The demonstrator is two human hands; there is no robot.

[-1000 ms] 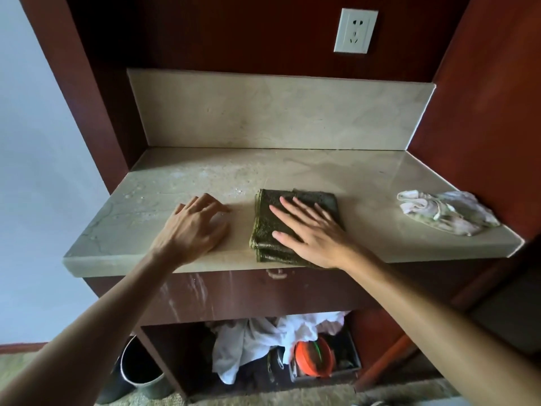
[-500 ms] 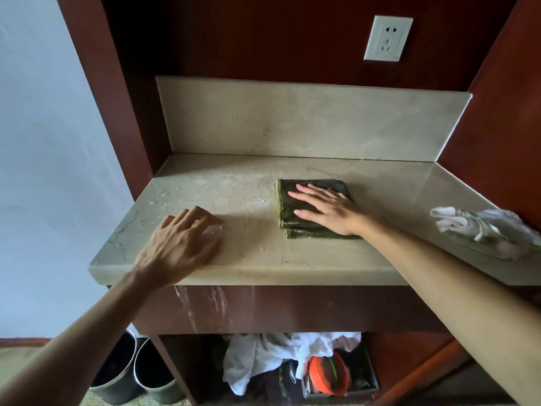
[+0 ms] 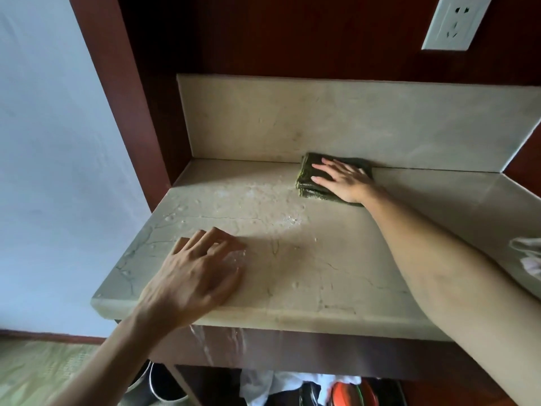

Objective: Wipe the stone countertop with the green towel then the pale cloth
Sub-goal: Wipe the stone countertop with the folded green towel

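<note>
Flat and spread, the right hand (image 3: pixel 344 180) presses palm-down on the green towel (image 3: pixel 310 183), its grip open with the fingers (image 3: pixel 320 167) fanned toward the left of the frame rather than curled around the cloth. That towel is folded into a thick pad and sits at the centre right of the frame, at the back of the stone desk (image 3: pixel 307 259), its far edge touching or just short of the upright stone backsplash (image 3: pixel 292 121); which of the two I cannot tell.

Down in the lower left of the frame, the left hand (image 3: pixel 199 276) rests palm-down near the front edge of the desk, fingers loosely spread and holding nothing. It is well apart from the towel. Between the two hands, the stone carries a scatter of pale droplets or specks (image 3: pixel 257 197), thickest in the middle of the frame.

At the right edge of the frame, only a crumpled corner of the pale cloth (image 3: pixel 528 256) shows, lying on the desk beyond the right forearm.

A white wall socket (image 3: pixel 456 22) sits at the upper right on the dark wood panel. Beneath the desk, at the bottom of the frame, white fabric (image 3: pixel 281 382) and something orange (image 3: pixel 348 394) lie in an open shelf.
</note>
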